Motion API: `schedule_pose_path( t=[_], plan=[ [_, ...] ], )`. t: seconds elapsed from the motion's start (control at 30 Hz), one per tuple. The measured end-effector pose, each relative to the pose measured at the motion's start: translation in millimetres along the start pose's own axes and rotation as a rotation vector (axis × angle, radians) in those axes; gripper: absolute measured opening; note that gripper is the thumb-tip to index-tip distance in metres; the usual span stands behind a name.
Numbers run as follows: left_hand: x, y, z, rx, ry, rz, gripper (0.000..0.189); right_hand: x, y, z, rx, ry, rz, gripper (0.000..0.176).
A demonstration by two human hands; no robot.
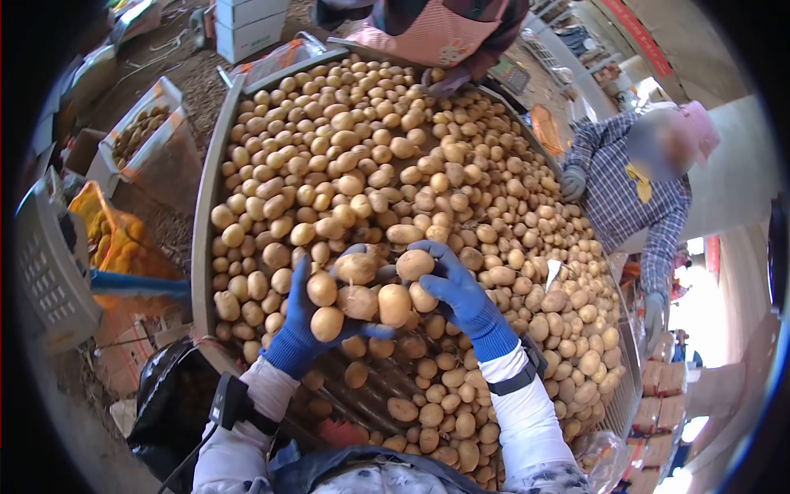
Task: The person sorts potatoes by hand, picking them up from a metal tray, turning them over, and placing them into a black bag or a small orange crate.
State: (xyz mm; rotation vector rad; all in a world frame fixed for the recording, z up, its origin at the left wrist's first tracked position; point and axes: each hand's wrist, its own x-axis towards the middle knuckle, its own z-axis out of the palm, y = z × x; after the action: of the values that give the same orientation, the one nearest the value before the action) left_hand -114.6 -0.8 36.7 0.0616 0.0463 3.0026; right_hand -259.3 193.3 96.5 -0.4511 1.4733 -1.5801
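Both my hands wear blue knit gloves and meet over a large sorting table heaped with potatoes. My left hand cups several potatoes from the left side, its fingers curled under and around them. From the right, my right hand grips a potato and presses against the cluster. Between the palms sit more potatoes, among them a rounded one and a larger one. Some fingers are hidden beneath the load. Below the hands, dark slats of the table show between loose potatoes.
A co-worker in a plaid shirt stands at the right edge, another in a pink apron at the far end. On the left are a lined crate of potatoes, an orange net bag, a grey plastic basket and a black bag.
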Motion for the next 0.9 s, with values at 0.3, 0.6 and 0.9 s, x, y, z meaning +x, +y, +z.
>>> schedule_pose_path(
  t=[0.3, 0.6, 0.9],
  plan=[
    [-65, -10, 17, 0.034, 0.124, 0.049, 0.086, -21, 6, 74, -0.655, 0.09, -0.147, 0.043],
    [-260, -51, 19, -0.111, 0.365, 0.304, 0.084, -62, 46, 206, -0.342, -0.395, 0.243, 0.059],
    [-374, -62, -38, -0.197, 0.49, 0.734, 0.079, -29, 155, 303, -0.555, -0.66, 0.082, 0.059]
  ],
)
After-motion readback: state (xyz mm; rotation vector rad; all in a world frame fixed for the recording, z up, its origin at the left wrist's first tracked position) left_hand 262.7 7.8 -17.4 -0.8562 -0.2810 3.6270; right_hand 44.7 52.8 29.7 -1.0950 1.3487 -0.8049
